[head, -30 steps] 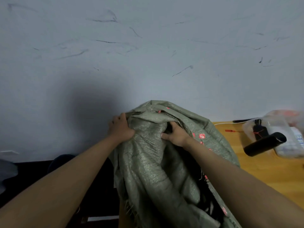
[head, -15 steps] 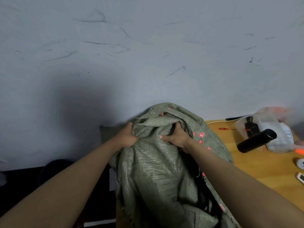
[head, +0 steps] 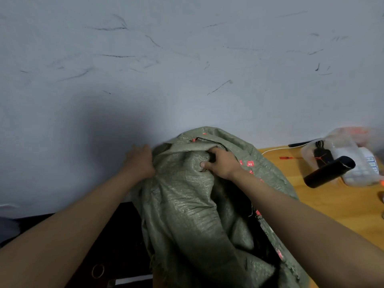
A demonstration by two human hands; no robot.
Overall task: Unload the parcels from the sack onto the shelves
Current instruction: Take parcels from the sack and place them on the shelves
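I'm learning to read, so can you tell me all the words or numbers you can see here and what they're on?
No text here can be read for sure.
Green woven sack: red printed marks, too blurred to read.
White packet in the clear plastic bag on the wooden table: blue print, too small to read.
Black cylinder: no label visible.

So the big grey-green woven sack (head: 193,204) sits up against the scuffed pale wall (head: 187,59), hanging over the left end of the orange wooden tabletop (head: 332,204). Off to the right on that tabletop there's a black cylinder (head: 329,171), lying right in front of a clear plastic bag of bits (head: 340,156) near the wall.
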